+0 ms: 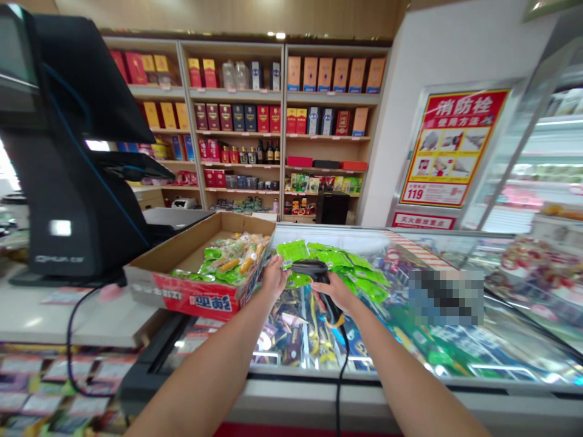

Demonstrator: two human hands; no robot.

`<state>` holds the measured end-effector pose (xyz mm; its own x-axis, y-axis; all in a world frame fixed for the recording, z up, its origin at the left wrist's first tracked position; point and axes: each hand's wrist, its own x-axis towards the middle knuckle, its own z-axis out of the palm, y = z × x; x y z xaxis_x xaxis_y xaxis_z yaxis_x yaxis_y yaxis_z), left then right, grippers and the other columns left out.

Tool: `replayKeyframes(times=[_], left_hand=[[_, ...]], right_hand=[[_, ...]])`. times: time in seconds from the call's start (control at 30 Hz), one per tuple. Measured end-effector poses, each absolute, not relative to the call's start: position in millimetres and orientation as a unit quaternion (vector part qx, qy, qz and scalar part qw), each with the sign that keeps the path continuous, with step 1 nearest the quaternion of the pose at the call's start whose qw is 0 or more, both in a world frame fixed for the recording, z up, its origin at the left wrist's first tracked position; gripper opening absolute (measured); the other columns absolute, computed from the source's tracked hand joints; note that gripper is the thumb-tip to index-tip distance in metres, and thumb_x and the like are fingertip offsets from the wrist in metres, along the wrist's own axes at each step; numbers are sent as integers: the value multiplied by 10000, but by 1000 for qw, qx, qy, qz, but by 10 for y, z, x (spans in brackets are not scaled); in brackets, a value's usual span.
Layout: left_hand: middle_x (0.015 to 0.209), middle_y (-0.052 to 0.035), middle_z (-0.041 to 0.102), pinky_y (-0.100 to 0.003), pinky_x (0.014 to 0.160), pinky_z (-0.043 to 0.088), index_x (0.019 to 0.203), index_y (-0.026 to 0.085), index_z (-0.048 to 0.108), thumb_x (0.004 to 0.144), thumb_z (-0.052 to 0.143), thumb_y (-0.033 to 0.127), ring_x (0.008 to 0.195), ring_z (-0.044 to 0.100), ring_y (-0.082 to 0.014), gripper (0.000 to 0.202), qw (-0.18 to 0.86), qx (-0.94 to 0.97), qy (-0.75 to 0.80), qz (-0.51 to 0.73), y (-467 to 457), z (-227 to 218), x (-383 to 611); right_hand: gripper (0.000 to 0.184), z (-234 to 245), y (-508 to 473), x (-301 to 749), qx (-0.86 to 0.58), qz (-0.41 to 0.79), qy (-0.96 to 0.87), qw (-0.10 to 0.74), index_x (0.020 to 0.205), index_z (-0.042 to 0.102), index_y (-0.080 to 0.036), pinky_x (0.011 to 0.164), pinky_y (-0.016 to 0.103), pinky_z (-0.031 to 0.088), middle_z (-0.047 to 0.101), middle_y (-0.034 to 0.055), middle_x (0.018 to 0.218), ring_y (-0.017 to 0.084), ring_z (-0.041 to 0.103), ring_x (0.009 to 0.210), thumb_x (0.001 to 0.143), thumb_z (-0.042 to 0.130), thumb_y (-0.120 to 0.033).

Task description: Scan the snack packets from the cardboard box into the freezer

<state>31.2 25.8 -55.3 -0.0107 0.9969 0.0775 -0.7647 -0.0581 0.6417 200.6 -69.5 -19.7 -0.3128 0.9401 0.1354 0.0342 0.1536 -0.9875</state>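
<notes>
My right hand [336, 292] is wrapped round the grip of a black barcode scanner [310, 267], whose cord hangs down over the freezer's front edge. The scanner's head points left, towards my left hand [274, 277]. That hand pinches the edge of a bright green snack packet [292, 250], just in front of the scanner. Several similar green packets [364, 272] lie spread on the freezer's glass top beyond my right hand. Left of my left hand stands an open cardboard box [198, 297], with green packets and clear-wrapped yellowish snacks inside.
The chest freezer [268, 397] holds packaged goods under its glass. A black cash register [86, 145] stands on the white counter [91, 325] at left, with a cable looping down. Shelves of boxed goods [325, 73] line the back wall. A red poster [455, 149] hangs at right.
</notes>
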Motion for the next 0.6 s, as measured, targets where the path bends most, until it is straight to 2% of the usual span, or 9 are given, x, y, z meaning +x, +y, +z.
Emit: replayKeyframes(times=[0.1,0.3,0.47,0.6], left_hand=[[718,32,640,-218,672,478,739,175,560,726,738,164,654,594,-88,179,649,264,218,679,235,-539,319],[746,25,667,-274,784,523,763,176,565,767,682,104,731,642,-109,137,662,240,194,683,202,-471,305],[760,-17,692,-289,773,558,802,160,608,817,609,76,681,658,-118,85,680,236,184,669,196,-420,335],[723,-38,679,-294,765,573,794,138,630,789,653,77,688,670,-135,65,704,289,183,623,199,-489,381]], right_hand=[[281,-214,-679,2015,-401,525,-611,436,643,538,-171,331,227,400,548,-27,476,112,502,325,678,693,-403],[286,-226,-681,2012,-399,522,-604,451,654,543,-169,331,226,401,557,-23,473,115,507,324,690,697,-408],[286,-199,-695,2014,-378,502,-561,539,727,574,-169,342,229,423,577,-26,508,114,516,346,697,708,-419],[310,-167,-703,2024,-361,491,-524,596,810,591,-169,340,232,431,579,-34,520,117,517,352,681,720,-419]])
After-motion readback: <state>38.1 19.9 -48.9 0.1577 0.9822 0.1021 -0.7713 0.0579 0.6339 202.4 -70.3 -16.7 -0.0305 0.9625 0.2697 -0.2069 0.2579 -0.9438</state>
